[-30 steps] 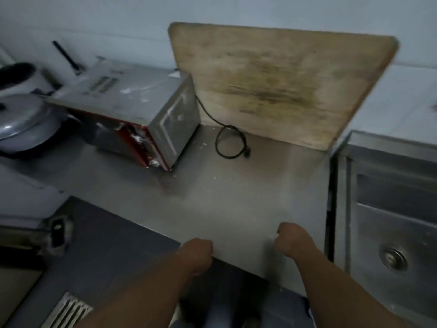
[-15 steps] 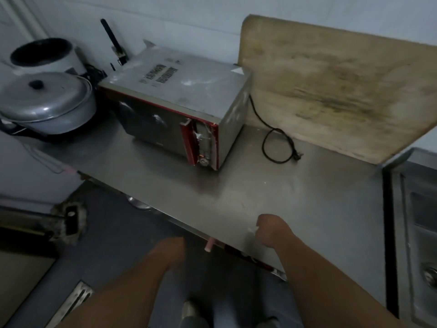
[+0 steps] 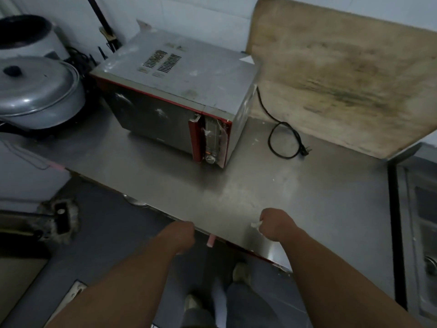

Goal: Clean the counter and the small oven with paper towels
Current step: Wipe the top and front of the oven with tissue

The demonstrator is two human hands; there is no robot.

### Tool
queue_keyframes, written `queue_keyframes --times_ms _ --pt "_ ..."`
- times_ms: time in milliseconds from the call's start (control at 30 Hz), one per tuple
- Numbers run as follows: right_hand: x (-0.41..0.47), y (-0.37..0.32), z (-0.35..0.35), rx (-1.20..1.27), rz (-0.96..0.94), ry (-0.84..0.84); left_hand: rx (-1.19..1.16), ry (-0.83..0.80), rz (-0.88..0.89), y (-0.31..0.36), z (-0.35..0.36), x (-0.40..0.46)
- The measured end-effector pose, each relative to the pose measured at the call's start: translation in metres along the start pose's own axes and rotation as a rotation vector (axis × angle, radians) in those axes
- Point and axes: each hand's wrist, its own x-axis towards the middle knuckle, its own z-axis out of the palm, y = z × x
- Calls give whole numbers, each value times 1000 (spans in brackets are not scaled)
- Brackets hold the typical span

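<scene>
1. Two hands sit low in my view at the near edge of the brushed stainless-steel counter [image 3: 272, 185]. My right hand [image 3: 275, 223] is fisted over the steel, and a scrap of white paper towel [image 3: 255, 224] pokes out of the fist on its left.
2. My left hand [image 3: 182, 235] is curled just off the counter's front lip, over the floor. I cannot tell whether it holds anything; the palm side is hidden.
3. The small grey oven with red door trim [image 3: 175, 100] stands well back and to the left, skewed on the counter, its top smeared with pale marks.
4. Its black power cord [image 3: 281, 138] lies looped on the steel just right of it, unplugged. A stained wooden board [image 3: 343, 74] leans on the wall behind the cord.
5. Risks, my judgement: the towel wad looks small, so it may saturate and only spread grime. A wide sweep could snag the cord loop or nudge the leaning board loose.
6. A lidded metal pot [image 3: 37, 91] crowds the oven's left side; reaching round there could knock it.
</scene>
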Motion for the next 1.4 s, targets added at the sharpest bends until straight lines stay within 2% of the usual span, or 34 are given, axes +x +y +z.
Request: queue_keyframes --times_ms 200,367,633,867,1067,1233,1400 --pt "40 24 -34 -42 -13 1 -88 34 -68 28 -30 27" --pt "80 49 -55 36 -23 6 -172 164 -100 56 -39 55" --pt "138 54 -77 194 -23 184 -95 274 -16 86 -40 111" --pt "211 27 -115 257 -88 395 -13 365 30 81 -32 169" --pt "283 13 -151 141 -91 589 13 507 77 74 -20 198" --pt "327 8 -156 41 -65 590 9 537 65 68 -4 207" --pt "318 -9 -124 82 -64 648 -13 497 57 67 -8 208"
